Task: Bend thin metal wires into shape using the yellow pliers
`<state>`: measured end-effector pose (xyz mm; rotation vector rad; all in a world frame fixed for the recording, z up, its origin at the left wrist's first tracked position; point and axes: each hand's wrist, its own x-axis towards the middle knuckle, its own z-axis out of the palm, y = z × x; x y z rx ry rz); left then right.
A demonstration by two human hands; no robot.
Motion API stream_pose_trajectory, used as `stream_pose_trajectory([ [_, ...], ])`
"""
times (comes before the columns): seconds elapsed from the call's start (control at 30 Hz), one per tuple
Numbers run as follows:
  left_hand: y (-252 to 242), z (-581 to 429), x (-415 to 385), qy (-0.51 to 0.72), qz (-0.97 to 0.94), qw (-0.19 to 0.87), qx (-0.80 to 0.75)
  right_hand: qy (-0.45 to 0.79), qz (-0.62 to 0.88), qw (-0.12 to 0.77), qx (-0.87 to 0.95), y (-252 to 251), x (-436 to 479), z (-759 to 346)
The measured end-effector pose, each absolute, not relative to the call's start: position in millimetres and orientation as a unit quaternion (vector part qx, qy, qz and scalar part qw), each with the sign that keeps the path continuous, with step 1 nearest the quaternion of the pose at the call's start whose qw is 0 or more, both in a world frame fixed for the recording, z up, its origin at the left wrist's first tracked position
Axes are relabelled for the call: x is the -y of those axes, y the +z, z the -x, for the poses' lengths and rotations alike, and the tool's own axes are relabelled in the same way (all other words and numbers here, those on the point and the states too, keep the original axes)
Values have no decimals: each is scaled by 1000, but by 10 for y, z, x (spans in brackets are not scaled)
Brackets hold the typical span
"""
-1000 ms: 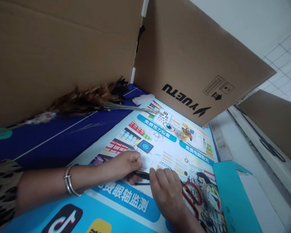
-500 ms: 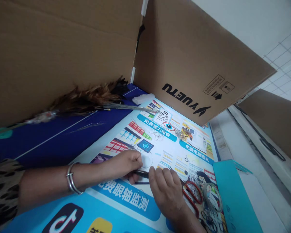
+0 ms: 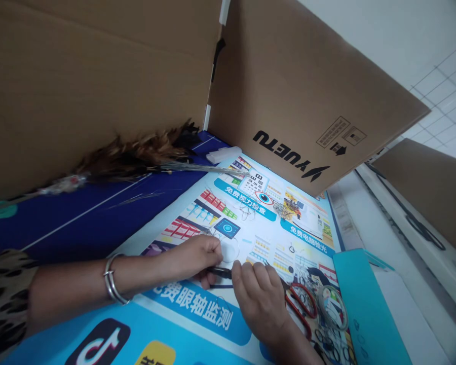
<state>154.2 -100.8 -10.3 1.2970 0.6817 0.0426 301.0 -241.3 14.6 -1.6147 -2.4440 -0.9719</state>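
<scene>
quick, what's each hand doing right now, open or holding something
Left hand: closed in a pinch by the dark tool; what it pinches cannot be told.
Right hand: closed, holding the dark tool.

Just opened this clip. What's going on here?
A person is working with both hands over a printed sheet. The right hand grips a dark tool, whose far end reaches the left hand. The left thumb and finger are pinched together; anything between them is too small to make out. Red-handled scissors lie beside the right hand, near a teal box. Brown feathers and a bundle of thin wires lie farther back.
</scene>
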Motion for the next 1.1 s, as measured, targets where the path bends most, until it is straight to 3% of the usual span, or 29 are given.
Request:
stream_pose_trajectory([
  [1.1, -134, -1534, 1029, 39, -596, 745, -297, -281, 544, 15, 791, 125, 2406, -2978],
])
